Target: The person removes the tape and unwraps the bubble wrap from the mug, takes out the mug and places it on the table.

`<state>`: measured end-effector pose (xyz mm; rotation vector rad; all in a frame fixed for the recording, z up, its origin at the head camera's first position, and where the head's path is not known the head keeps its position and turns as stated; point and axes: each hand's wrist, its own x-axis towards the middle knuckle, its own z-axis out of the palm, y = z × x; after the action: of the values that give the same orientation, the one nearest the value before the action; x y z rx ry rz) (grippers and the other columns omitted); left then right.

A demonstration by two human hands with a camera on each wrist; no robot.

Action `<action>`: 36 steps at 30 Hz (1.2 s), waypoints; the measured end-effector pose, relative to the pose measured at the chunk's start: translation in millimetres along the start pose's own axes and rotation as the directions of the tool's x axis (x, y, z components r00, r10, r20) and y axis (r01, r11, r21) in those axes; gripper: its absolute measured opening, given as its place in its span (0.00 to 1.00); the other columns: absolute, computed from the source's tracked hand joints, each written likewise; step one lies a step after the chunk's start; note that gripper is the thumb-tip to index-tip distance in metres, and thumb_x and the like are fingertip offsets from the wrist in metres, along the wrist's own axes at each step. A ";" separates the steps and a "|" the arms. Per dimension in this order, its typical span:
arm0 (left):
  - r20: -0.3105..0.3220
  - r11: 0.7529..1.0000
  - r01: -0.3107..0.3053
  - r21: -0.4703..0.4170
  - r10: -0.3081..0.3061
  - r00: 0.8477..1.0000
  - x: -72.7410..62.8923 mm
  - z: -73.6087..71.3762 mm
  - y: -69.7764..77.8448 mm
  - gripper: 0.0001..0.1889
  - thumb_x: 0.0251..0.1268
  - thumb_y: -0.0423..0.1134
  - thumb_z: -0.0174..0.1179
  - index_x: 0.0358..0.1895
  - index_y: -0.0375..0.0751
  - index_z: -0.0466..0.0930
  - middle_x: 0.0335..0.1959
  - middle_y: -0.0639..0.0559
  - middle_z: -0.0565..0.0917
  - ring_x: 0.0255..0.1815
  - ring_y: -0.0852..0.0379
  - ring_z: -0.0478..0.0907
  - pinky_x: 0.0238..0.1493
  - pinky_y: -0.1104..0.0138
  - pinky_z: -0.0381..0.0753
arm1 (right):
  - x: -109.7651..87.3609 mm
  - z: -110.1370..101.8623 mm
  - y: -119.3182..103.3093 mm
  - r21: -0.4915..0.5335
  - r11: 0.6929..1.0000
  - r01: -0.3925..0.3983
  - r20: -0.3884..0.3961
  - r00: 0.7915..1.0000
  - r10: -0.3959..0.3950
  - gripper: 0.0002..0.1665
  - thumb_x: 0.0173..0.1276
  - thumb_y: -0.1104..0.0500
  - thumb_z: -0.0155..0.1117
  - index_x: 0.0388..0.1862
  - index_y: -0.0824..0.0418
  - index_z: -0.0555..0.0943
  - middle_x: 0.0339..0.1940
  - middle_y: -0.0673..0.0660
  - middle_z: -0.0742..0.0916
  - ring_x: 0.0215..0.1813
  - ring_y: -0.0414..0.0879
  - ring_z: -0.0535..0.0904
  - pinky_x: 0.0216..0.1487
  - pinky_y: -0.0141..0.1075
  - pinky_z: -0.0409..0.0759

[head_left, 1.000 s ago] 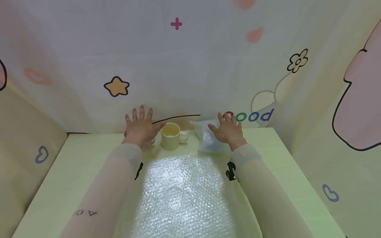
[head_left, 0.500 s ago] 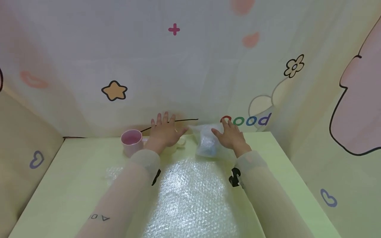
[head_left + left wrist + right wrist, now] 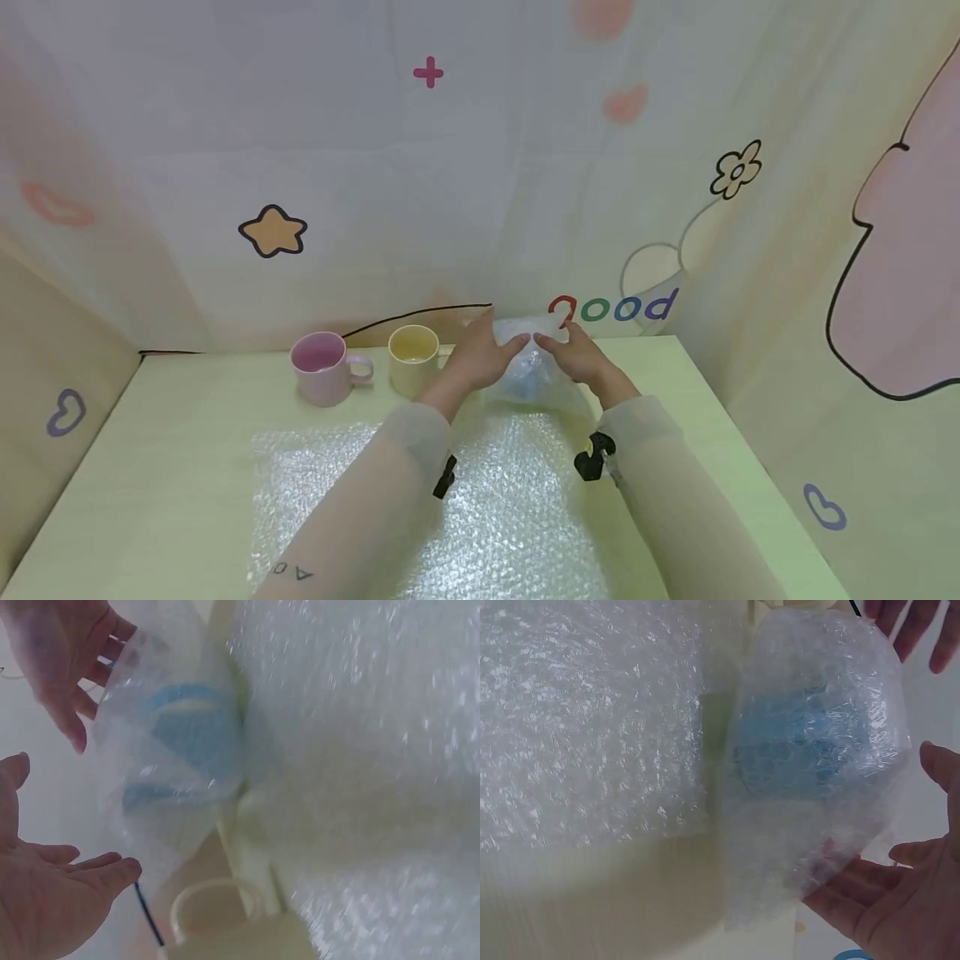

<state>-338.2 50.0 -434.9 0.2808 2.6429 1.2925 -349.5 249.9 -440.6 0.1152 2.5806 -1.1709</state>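
Note:
A bundle of bubble wrap (image 3: 531, 385) lies near the back of the table, and a blue object (image 3: 191, 742) shows through its clear layers. My left hand (image 3: 474, 354) is at the bundle's left side, fingers extended and thumb pointing toward the other thumb. On the opposite side is my right hand (image 3: 587, 358); in the right wrist view its straight fingers (image 3: 847, 889) reach in at the wrap's edge, partly seen through the plastic. A yellow mug (image 3: 411, 375) stands just left of the left hand, its handle partly hidden by that hand.
Left of the yellow mug stands a pink mug (image 3: 321, 379). A large flat sheet of bubble wrap (image 3: 517, 508) covers the middle of the table (image 3: 172, 467) in front of the bundle. A printed curtain (image 3: 360, 167) hangs close behind the mugs.
My left hand has moved right, from over the pink mug, past the yellow mug, to the bundle, uncovering both mugs. My right hand stays at the bundle's right side.

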 end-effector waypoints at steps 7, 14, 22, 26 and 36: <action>-0.113 0.988 0.098 -0.116 -0.111 0.987 -2.1 27.4 -6.5 0.47 0.76 0.54 0.58 0.83 0.33 0.43 0.83 0.30 0.50 0.79 0.32 0.61 0.79 0.44 0.66 | 2.2 5.2 12.1 0.146 0.986 -0.078 0.055 0.996 0.071 0.55 0.79 0.36 0.53 0.87 0.62 0.39 0.87 0.66 0.52 0.83 0.67 0.56 0.80 0.62 0.63; 0.000 0.977 0.150 -0.154 -0.152 0.988 -0.8 40.6 -20.4 0.42 0.80 0.58 0.49 0.81 0.28 0.51 0.80 0.30 0.62 0.81 0.35 0.60 0.81 0.47 0.62 | 4.9 10.8 17.2 0.237 0.969 -0.074 0.099 0.994 0.051 0.47 0.81 0.36 0.50 0.87 0.54 0.47 0.85 0.64 0.60 0.84 0.65 0.57 0.82 0.63 0.59; 0.021 0.979 0.099 -0.179 -0.097 0.995 2.6 42.9 -24.6 0.38 0.82 0.58 0.46 0.80 0.31 0.56 0.79 0.34 0.66 0.81 0.37 0.62 0.81 0.47 0.62 | 7.2 11.8 19.8 0.233 0.971 -0.051 0.056 0.998 0.039 0.46 0.81 0.36 0.49 0.87 0.51 0.46 0.85 0.63 0.61 0.83 0.64 0.59 0.82 0.62 0.59; 0.017 0.979 0.073 -0.192 -0.071 0.997 3.7 43.1 -25.3 0.33 0.82 0.56 0.47 0.77 0.36 0.65 0.73 0.37 0.74 0.75 0.38 0.70 0.77 0.46 0.69 | 8.5 12.5 20.3 0.215 0.976 -0.041 0.046 0.998 0.032 0.46 0.82 0.36 0.48 0.87 0.53 0.46 0.84 0.64 0.62 0.83 0.64 0.59 0.81 0.63 0.59; 0.017 0.979 0.024 -0.201 -0.022 1.000 3.8 39.2 -24.7 0.28 0.82 0.55 0.47 0.75 0.43 0.68 0.71 0.40 0.78 0.73 0.40 0.74 0.74 0.45 0.72 | 4.9 8.0 15.9 0.175 0.984 -0.032 0.016 0.999 0.030 0.50 0.81 0.35 0.49 0.87 0.57 0.42 0.87 0.63 0.55 0.86 0.64 0.51 0.83 0.63 0.52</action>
<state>-334.4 65.8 -478.5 0.2275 2.4701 1.5296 -349.2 254.2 -458.6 0.1846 2.4510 -1.3811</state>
